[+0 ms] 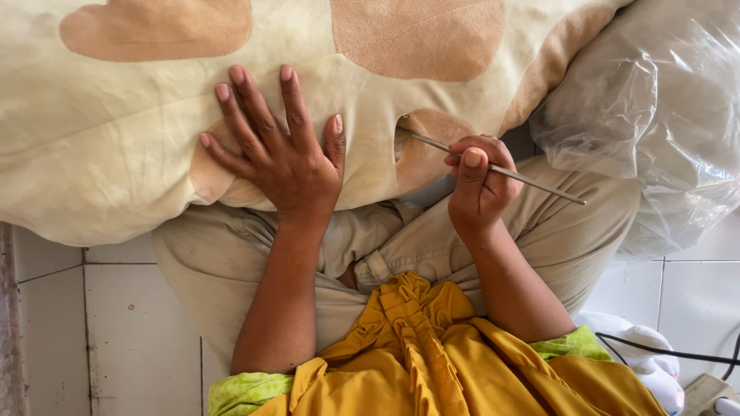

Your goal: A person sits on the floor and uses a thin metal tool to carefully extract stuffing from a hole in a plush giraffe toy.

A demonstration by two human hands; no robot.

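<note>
A large stuffed cream cushion with tan patches lies across my lap. My left hand rests flat on it, fingers spread. My right hand pinches a long thin metal needle, like a crochet hook. The needle's tip pokes into an open seam gap in the cushion's lower edge, and its other end sticks out to the right over my thigh.
A clear plastic bag bulges at the right, against my knee. White floor tiles show on both sides. A black cable and a white cloth bundle lie at the lower right.
</note>
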